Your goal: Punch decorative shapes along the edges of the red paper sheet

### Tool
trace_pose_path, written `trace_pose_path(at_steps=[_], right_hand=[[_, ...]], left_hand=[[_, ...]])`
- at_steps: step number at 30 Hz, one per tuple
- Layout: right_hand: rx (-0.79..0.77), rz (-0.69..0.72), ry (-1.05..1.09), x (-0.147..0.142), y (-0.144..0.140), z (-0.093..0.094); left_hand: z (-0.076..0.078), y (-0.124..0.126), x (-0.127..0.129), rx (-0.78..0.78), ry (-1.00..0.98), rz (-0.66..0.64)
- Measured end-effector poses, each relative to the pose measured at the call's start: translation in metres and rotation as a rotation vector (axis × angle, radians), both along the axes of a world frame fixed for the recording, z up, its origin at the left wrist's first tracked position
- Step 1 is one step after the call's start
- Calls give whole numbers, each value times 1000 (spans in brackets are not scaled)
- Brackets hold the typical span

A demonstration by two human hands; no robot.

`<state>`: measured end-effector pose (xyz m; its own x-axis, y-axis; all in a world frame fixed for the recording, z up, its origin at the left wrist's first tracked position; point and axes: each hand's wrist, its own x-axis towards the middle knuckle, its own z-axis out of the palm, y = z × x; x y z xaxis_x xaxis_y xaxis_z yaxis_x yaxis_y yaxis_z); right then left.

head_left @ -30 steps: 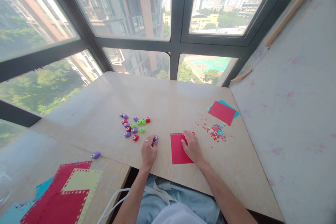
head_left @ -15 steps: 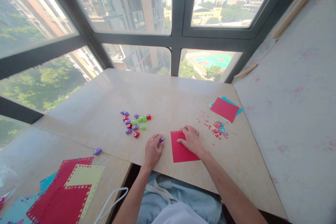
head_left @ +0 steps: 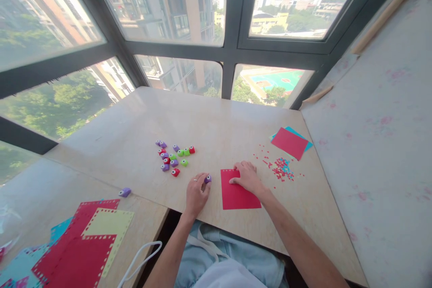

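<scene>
My left hand (head_left: 197,194) is closed around a small purple craft punch (head_left: 208,179), held at the table just left of a red sheet of paper (head_left: 238,195). A row of small punched holes runs along the sheet's far edge. Over the sheet's upper right part lies my right hand (head_left: 247,177), its thumb spread away from the fingers and resting on the paper. Part of the sheet is hidden under that hand. Beyond my left hand stand several purple, red and green craft punches, among them a red punch (head_left: 175,172) and a green punch (head_left: 184,162).
Red and blue paper bits (head_left: 282,168) lie in a heap at the right, near stacked red and blue sheets (head_left: 289,143). On the left table are hole-edged sheets (head_left: 77,256), a lone purple punch (head_left: 124,192) and a white cable (head_left: 140,252). Windows and a papered wall border the table.
My right hand has shifted slightly on the red sheet, uncovering more of its near right corner. The left hand keeps the purple punch in nearly the same place. The view has moved slightly.
</scene>
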<state>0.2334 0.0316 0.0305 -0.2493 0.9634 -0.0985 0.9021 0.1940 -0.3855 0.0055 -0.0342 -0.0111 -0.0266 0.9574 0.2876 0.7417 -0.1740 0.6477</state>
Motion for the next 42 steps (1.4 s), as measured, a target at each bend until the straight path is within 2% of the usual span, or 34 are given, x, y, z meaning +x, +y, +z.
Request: trace_pose_path(at_steps=[11,19,24,30,34,42], right_hand=[[103,-16,163,7,0,-21],[272,57,447,15,-12,-41],[305,90,424,15,-13,-38],[366,105,343,10,-12,-36],[391,80,284,8,-14,-33],[395,31,504,14,-14,-32]], left_hand=[[1,2,1,-22,-42,52],[1,5,3,-23,-27,85],[3,8,6,-15,-43,42],[-2,11,9,-3,-196,-62],[-1,16,13,7,-165,-100],[5,22,18,13,-154,-140]])
